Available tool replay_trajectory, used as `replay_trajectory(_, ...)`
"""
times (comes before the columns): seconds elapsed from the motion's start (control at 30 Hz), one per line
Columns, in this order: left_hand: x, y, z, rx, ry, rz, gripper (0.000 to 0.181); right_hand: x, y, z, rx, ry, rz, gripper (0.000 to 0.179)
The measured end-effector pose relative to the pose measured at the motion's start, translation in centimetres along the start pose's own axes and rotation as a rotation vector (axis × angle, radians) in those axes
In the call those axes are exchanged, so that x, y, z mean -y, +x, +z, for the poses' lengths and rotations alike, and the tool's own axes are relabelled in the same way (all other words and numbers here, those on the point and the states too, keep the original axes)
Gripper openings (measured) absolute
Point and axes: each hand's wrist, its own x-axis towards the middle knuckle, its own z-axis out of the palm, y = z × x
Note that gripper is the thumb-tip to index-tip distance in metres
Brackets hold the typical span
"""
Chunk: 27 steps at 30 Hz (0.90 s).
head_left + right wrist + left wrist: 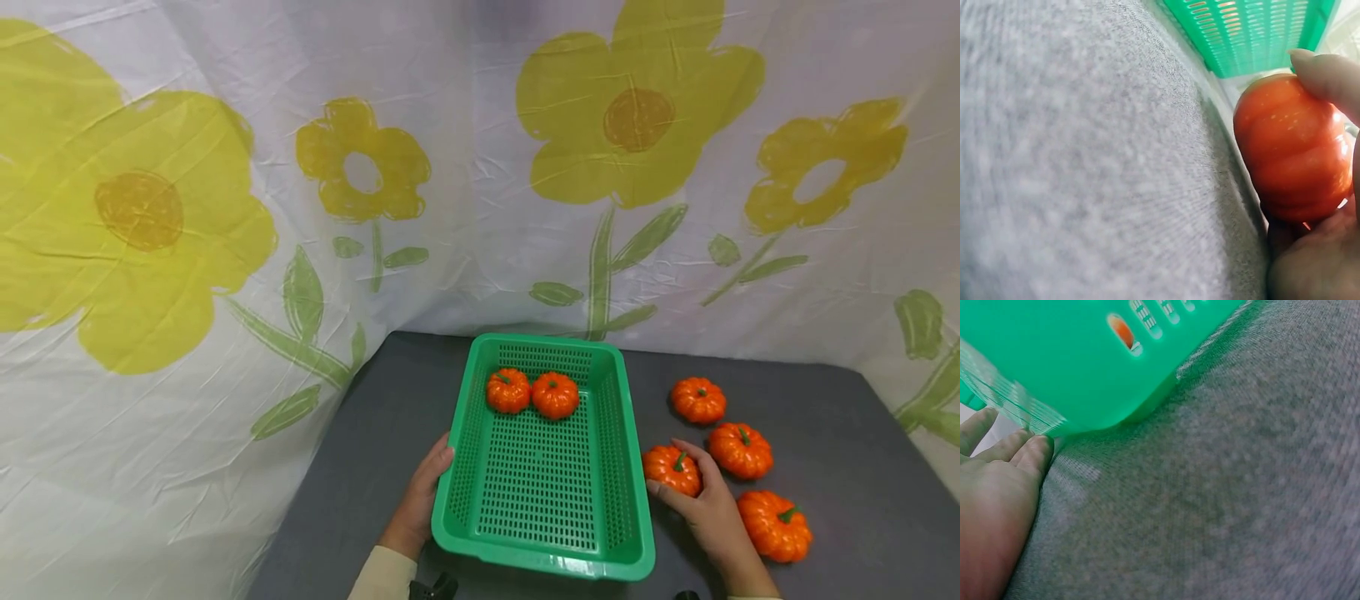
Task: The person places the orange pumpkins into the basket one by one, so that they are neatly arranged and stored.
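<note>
Right fingers (696,454) grip a pumpkin (663,468) — left fingers (1036,451) touch the basket (537,487).

no readable text, label, brand, number or sign in any of the three views.
</note>
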Motion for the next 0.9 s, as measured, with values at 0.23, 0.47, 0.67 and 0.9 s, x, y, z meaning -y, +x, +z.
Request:
replay_trajectory(0.23,0.05,-0.07,-0.23,0.009,0.006,0.004,0.066,0.1,-0.02,-0.12,-0.01,0.027,-0.007,0.087)
replay_trajectory(0.47,0.22,0.02,-0.32,0.02,-0.028,0.005,0.065,0.18,-0.18,-0.3,-0.019,0.041,0.007,0.087)
replay_trajectory(0.67,0.25,-0.02,-0.35,0.019,-0.026,0.005,0.066,0.33,-0.29,-0.21,-0.042,0.101,-0.008,0.079)
replay_trajectory(0.9,0.29,0.05,-0.4,0.016,-0.025,0.009,0.066,0.64,-0.6,-0.37,-0.024,0.082,0.019,0.081)
